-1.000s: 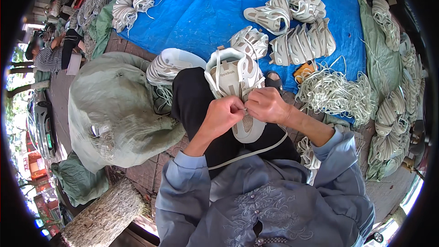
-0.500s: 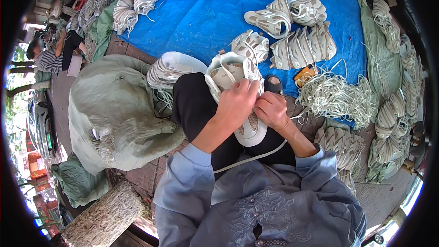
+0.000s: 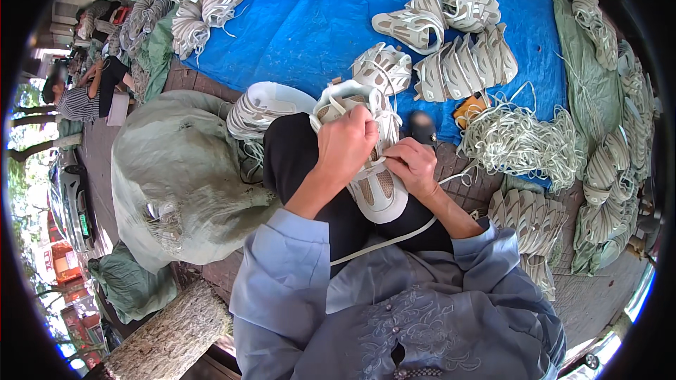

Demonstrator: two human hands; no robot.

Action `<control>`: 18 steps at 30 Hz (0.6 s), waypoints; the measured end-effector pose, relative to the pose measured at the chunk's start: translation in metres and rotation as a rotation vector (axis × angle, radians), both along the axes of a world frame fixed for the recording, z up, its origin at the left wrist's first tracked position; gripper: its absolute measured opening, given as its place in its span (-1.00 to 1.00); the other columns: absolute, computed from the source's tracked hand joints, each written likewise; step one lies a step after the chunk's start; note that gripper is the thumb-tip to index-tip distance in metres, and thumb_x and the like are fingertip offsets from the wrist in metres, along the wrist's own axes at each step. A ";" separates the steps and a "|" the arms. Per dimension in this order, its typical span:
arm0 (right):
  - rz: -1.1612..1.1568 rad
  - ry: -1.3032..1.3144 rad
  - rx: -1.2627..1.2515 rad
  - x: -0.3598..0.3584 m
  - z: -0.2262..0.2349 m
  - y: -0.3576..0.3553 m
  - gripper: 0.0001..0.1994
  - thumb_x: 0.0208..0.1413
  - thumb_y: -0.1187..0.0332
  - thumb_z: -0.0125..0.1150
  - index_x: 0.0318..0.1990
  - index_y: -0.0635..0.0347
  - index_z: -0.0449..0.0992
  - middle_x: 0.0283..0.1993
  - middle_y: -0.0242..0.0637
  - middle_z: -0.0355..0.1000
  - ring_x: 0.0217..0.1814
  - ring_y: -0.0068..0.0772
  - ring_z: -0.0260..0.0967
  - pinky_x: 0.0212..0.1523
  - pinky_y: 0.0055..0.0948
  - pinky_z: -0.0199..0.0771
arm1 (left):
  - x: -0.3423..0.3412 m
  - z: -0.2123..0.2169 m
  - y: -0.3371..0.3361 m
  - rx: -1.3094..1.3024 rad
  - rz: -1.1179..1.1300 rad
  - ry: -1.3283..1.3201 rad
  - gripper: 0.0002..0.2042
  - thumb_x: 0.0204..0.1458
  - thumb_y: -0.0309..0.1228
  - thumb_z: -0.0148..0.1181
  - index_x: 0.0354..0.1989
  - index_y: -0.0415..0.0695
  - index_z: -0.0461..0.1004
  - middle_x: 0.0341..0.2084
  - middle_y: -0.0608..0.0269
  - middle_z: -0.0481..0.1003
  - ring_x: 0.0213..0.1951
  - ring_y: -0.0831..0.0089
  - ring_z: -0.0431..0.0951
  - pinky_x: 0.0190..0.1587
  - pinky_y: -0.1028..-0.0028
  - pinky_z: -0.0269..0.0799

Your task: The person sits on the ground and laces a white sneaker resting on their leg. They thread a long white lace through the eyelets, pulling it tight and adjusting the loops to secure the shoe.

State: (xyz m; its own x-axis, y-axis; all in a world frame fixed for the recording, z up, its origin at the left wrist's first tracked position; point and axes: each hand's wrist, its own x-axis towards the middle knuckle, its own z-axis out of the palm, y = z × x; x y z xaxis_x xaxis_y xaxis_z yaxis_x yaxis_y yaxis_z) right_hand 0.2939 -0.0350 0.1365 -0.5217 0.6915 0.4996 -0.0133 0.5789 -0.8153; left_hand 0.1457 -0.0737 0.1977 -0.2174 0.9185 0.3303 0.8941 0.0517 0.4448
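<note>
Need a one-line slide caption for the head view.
Seated person's left hand and right hand lace a white sneaker on their lap, beside a blue tarp strewn with shoe uppers.

We wear a loose pale-blue blouse [image 3: 422, 309] with tone-on-tone floral embroidery down its front. Its wide sleeves [image 3: 282, 267] end at the forearms. Black trousers [image 3: 296, 162] cover our legs.

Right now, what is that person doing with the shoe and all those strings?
A seated person holds a white shoe on their lap. The left hand grips its upper part, while the right hand pinches a white lace at the shoe's side; the lace trails down across the lap. Beyond lie more shoe uppers on a blue tarp, a tangle of laces and a green sack.
</note>
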 end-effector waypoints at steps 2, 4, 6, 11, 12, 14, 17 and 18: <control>0.017 -0.001 -0.108 0.000 -0.001 0.000 -0.85 -0.35 0.55 0.23 -0.50 0.25 0.47 -0.55 -0.31 0.34 -0.61 -0.47 0.32 -0.60 -0.56 0.28 | 0.010 0.003 -0.008 -0.019 0.062 -0.273 -0.93 -0.14 -0.51 0.06 -0.49 -0.20 0.31 -0.74 0.20 0.37 -0.71 0.32 0.42 -0.67 0.42 0.29; 0.041 0.011 -0.124 0.001 -0.002 -0.001 -0.84 -0.35 0.56 0.23 -0.48 0.26 0.47 -0.54 -0.32 0.34 -0.61 -0.51 0.32 -0.60 -0.58 0.27 | 0.018 0.011 -0.009 -0.091 0.155 -0.687 -0.93 -0.10 -0.50 0.04 -0.48 -0.20 0.31 -0.73 0.23 0.37 -0.74 0.41 0.38 -0.69 0.45 0.26; 0.059 0.009 -0.126 0.002 -0.001 0.000 -0.80 -0.34 0.58 0.23 -0.42 0.25 0.47 -0.57 -0.34 0.30 -0.61 -0.53 0.27 -0.59 -0.60 0.26 | 0.021 0.017 -0.006 -0.212 0.271 -1.243 -0.94 -0.05 -0.49 0.01 -0.47 -0.21 0.31 -0.70 0.25 0.37 -0.76 0.52 0.33 -0.71 0.50 0.23; 0.095 0.018 -0.236 0.004 -0.002 0.000 -0.76 -0.32 0.60 0.22 -0.36 0.26 0.47 -0.55 -0.35 0.29 -0.55 -0.56 0.25 -0.53 -0.62 0.26 | 0.002 0.021 -0.024 0.048 0.283 -1.828 -0.96 -0.02 -0.50 -0.03 -0.42 -0.19 0.33 -0.60 0.26 0.38 -0.73 0.64 0.24 -0.67 0.56 0.22; 0.114 0.003 -0.250 0.003 -0.003 0.001 -0.76 -0.32 0.61 0.22 -0.36 0.27 0.47 -0.55 -0.35 0.29 -0.54 -0.57 0.25 -0.51 -0.62 0.26 | -0.001 0.015 -0.034 0.103 0.270 -1.871 -0.96 -0.01 -0.50 -0.04 -0.41 -0.19 0.33 -0.59 0.26 0.38 -0.71 0.64 0.25 -0.65 0.56 0.23; 0.154 -0.001 -0.339 0.001 -0.004 -0.001 -0.76 -0.31 0.62 0.21 -0.36 0.27 0.47 -0.54 -0.35 0.30 -0.52 -0.59 0.25 -0.50 -0.62 0.26 | -0.009 0.004 -0.046 0.204 0.174 -2.008 -0.91 0.02 -0.49 -0.06 -0.33 -0.19 0.36 -0.55 0.29 0.38 -0.62 0.64 0.29 -0.52 0.54 0.29; 0.229 -0.035 -0.507 0.003 -0.003 0.009 -0.77 -0.31 0.62 0.21 -0.37 0.29 0.47 -0.52 -0.35 0.32 -0.52 -0.61 0.25 -0.50 -0.63 0.27 | -0.029 0.024 -0.051 0.358 0.114 -2.003 -0.85 0.05 -0.45 -0.04 -0.23 -0.19 0.37 -0.54 0.33 0.37 -0.56 0.64 0.31 -0.43 0.53 0.29; 0.264 -0.066 -0.544 0.003 0.005 0.016 -0.78 -0.31 0.62 0.21 -0.37 0.29 0.47 -0.52 -0.35 0.33 -0.51 -0.62 0.25 -0.49 -0.64 0.27 | -0.039 0.034 -0.055 0.370 0.062 -1.932 -0.79 0.07 -0.41 -0.03 -0.15 -0.19 0.36 -0.55 0.36 0.36 -0.53 0.64 0.30 -0.39 0.53 0.29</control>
